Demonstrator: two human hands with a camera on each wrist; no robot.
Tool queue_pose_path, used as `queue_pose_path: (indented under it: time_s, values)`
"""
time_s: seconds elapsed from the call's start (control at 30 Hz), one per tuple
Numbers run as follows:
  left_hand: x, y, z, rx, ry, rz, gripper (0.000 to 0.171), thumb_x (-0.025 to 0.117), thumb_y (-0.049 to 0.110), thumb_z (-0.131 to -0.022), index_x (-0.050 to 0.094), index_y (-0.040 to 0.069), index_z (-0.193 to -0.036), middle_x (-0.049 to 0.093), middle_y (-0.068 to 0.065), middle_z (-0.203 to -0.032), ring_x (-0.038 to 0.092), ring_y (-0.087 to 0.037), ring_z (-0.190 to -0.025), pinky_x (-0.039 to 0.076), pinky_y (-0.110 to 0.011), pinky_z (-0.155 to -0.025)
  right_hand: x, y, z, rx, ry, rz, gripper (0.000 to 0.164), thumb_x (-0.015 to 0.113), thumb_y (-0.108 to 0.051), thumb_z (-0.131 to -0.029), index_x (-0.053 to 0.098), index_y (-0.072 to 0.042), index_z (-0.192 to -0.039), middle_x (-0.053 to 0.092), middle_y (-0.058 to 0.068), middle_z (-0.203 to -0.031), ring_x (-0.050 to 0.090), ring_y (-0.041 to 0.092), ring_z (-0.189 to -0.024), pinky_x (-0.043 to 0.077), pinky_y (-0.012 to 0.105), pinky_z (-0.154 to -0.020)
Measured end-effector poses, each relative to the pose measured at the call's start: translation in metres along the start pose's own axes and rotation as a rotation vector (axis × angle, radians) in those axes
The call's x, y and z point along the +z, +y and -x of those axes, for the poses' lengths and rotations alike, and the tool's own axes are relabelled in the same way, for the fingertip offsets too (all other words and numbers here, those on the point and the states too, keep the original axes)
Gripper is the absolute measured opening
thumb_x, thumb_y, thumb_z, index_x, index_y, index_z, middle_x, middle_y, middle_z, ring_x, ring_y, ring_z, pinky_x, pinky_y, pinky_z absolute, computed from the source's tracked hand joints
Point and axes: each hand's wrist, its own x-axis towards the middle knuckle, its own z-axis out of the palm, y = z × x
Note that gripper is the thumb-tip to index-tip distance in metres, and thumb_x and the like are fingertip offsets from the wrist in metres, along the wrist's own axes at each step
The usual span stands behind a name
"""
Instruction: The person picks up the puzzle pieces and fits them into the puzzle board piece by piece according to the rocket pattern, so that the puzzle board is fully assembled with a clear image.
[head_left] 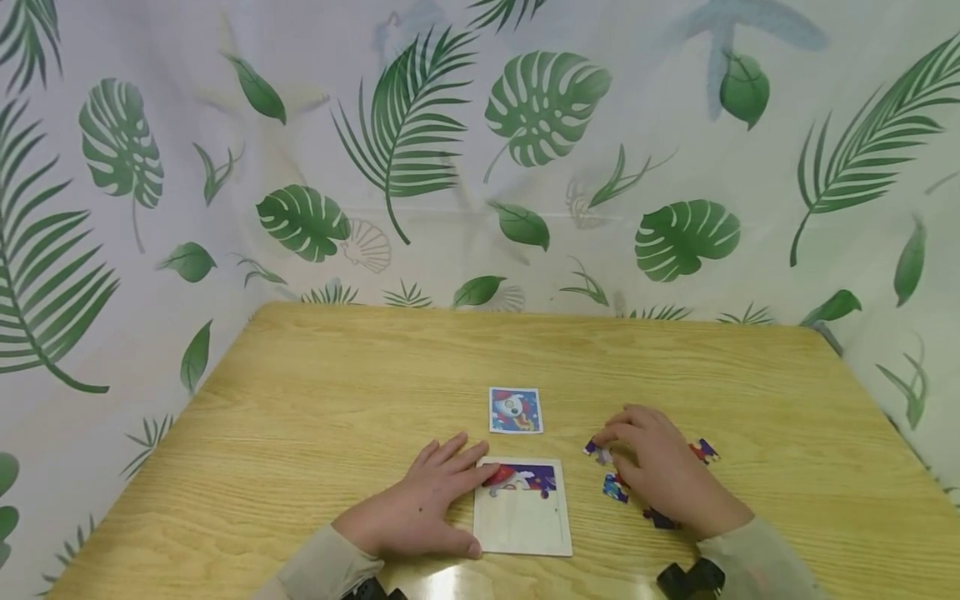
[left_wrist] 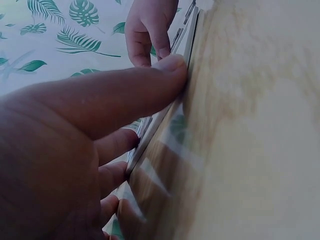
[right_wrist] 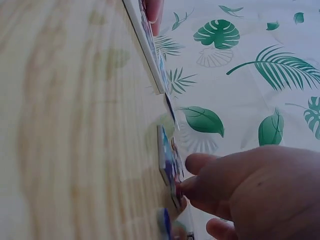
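A square puzzle board (head_left: 522,525) lies on the table with a pale bare lower part. Fitted puzzle pieces (head_left: 540,477) in purple and red fill its top strip. My left hand (head_left: 423,504) rests along the left edge, fingers spread over the upper left corner and thumb at the lower left. Over loose pieces to the right bends my right hand (head_left: 663,467); its finger and thumb pinch a purple-and-white puzzle piece (head_left: 600,454) at table level. Just below lies a blue puzzle piece (head_left: 616,488), seen edge-on in the right wrist view.
A small picture card (head_left: 515,411) with a rocket-like drawing lies behind the board. Beyond my right hand is a red-and-purple piece (head_left: 705,451), and a dark piece (head_left: 661,519) sits under the wrist. Leaf-printed cloth (head_left: 450,167) hangs around the wooden table (head_left: 337,358).
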Motion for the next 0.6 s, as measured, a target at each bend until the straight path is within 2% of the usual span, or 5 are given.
queue_pose_path:
  time_s: [0.13, 0.27, 0.6]
  values:
    - [-0.0009, -0.0001, -0.0002, -0.002, -0.004, 0.0, 0.096, 0.076, 0.055, -0.083, 0.028, 0.028, -0.162, 0.014, 0.002, -0.168, -0.001, -0.029, -0.155, 0.0, -0.057, -0.121, -0.0006, -0.0004, -0.0002, 0.033, 0.004, -0.006, 0.012, 0.074, -0.019, -0.092, 0.074, -0.021, -0.103, 0.062, 0.002, -0.116, 0.051, 0.038, -0.122, 0.038, 0.062, -0.104]
    - [-0.0012, 0.0003, -0.0005, -0.008, -0.003, -0.007, 0.097, 0.076, 0.055, -0.082, 0.028, 0.028, -0.162, 0.014, 0.002, -0.168, -0.002, -0.028, -0.155, -0.001, -0.056, -0.121, -0.0008, -0.0006, -0.0003, 0.069, 0.009, 0.022, 0.014, 0.077, -0.034, -0.09, 0.072, -0.024, -0.097, 0.062, 0.003, -0.114, 0.053, 0.036, -0.117, 0.04, 0.061, -0.101]
    - [0.0011, -0.0007, -0.0023, -0.009, 0.0, 0.03, 0.096, 0.077, 0.054, -0.082, 0.03, 0.029, -0.161, 0.015, 0.002, -0.168, -0.002, -0.029, -0.155, -0.002, -0.057, -0.121, 0.0014, -0.0025, -0.0002, 0.065, 0.021, 0.025, 0.01, 0.076, -0.025, -0.09, 0.075, -0.021, -0.099, 0.062, 0.0, -0.111, 0.054, 0.034, -0.114, 0.041, 0.06, -0.1]
